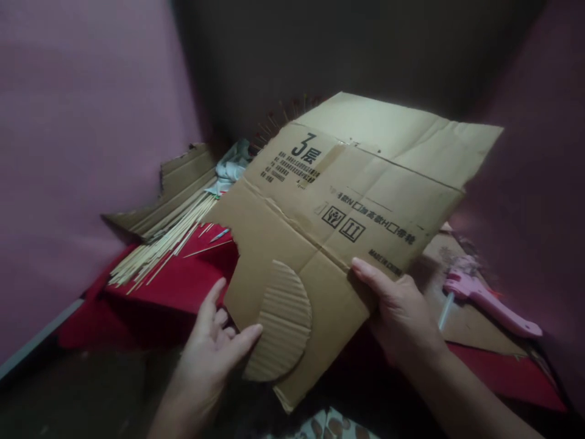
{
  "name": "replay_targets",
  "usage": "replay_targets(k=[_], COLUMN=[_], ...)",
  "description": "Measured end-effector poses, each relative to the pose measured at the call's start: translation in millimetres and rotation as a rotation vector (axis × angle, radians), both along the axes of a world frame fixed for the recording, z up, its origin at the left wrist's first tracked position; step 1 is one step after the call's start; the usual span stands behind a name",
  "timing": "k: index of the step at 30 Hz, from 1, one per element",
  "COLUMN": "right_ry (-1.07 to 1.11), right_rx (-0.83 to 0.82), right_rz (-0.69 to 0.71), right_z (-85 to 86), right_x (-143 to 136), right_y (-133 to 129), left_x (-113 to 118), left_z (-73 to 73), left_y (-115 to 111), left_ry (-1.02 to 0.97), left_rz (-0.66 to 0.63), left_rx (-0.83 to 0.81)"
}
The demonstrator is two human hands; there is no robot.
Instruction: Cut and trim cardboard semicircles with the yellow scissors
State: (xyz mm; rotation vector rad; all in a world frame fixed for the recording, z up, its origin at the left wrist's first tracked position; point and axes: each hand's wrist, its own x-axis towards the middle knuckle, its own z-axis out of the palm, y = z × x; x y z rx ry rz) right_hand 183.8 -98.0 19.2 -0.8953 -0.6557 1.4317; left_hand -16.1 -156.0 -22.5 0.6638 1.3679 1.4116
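Read on the cardboard sheet (320,259):
Showed “3层” (307,150), “MADE IN CHINA” (384,262), a boxed fragile sign (333,216) and a double-arrow sign (351,230); left smaller lines (292,171) too blurred.

Against the near end of the sheet (320,225), a half-disc (286,323). Left of the sheet, sticks (159,244) on the surface (178,286), with a scrap (185,183) farther back. Right of the sheet, a glue gun (491,302).

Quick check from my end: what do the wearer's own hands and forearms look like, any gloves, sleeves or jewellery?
The left hand and right hand are ungloved. No sleeve, watch, bracelet or cable shows on either forearm, and no markings stand out. Most right-hand fingers are hidden, so a ring there cannot be ruled out.
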Motion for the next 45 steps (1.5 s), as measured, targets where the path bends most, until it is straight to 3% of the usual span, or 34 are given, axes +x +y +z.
replay_targets(k=[4,7,9,11,16,21,32,36,40,43,45], right_ry=[-0.032,-0.048,-0.057,-0.071,-0.081,-0.095,0.01,0.002,0.004,0.014,0.027], right_rx=[0.043,0.073,0.083,0.074,0.062,0.041,0.051,0.078,0.121,0.135,0.118], right_rz=[-0.074,-0.106,-0.117,-0.118,-0.117,-0.128,-0.102,-0.05,0.055,0.097,0.09], right_z=[2.8,3.9,4.3,4.1,3.0,4.3,-10.9,-11.3,-6.4,-5.1,-6.2], right_x=[-12,-15,-15,-15,-16,-15,-13,-12,-11,-9,-7], right_y=[3,6,8,9,10,10,13,11,10,10,10], left_x=[3,-3,-9,-13,-12,-4,12,12,8,11,16], left_z=[3.1,6.2,8.7,10.9,10.4,7.1,11.7,23.3,47.7,64.2,70.1], left_y=[-1,-1,-2,-3,-3,-1,1,9,37,60,71], left_ry=[0.142,0.585,0.887,1.054,1.023,1.29,1.466,1.493,1.6,1.612,1.586], left_rz=[-0.081,-0.145,-0.109,-0.07,-0.109,-0.078,-0.304,-0.396,-0.617,-0.929,-0.995], left_rx=[0.039,0.0,0.026,0.084,0.177,0.421,0.64,0.679,0.814,0.899,0.892])
